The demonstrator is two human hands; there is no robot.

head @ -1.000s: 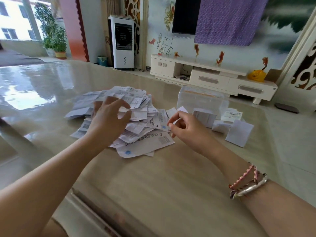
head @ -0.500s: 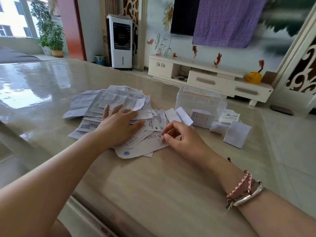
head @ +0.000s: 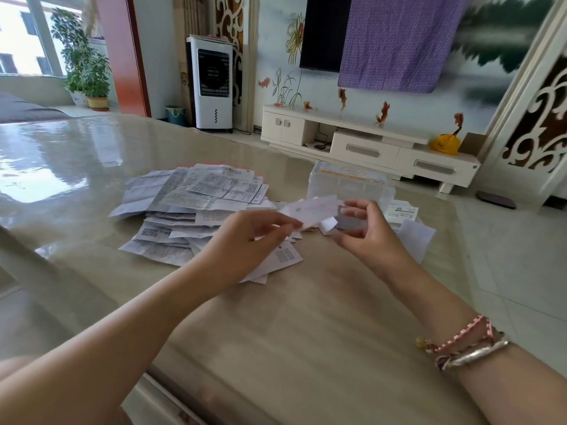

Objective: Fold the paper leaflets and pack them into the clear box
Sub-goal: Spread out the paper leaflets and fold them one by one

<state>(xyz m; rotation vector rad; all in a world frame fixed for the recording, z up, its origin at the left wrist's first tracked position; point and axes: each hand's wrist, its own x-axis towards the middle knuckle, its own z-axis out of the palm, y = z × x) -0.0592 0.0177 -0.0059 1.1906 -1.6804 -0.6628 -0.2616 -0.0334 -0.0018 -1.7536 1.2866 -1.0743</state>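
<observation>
Two hands up over the counter (head: 276, 348), both on 1 leaflet (head: 313, 208) held just above the surface, near side of the clear box (head: 349, 185). Left hand (head: 245, 240) comes in from near left, forearm angled up & right, fingers curled, thumb & fingertips pinching the leaflet's left edge. Right hand (head: 365, 237) comes in from near right, palm turned left, fingers bent round the leaflet's right end; a small folded flap hangs below between the hands. Right wrist has bracelets (head: 466, 345), approx 3, pink cord plus a silver one.

Count: 1 clear box, far centre-right on counter, contents hard to make out. 1 loose pile of leaflets (head: 196, 210) to the left, many sheets overlapping, exact no. can't tell. A few folded leaflets (head: 411, 237) lie right of the box, partly hidden behind the right hand, so no. unclear.
</observation>
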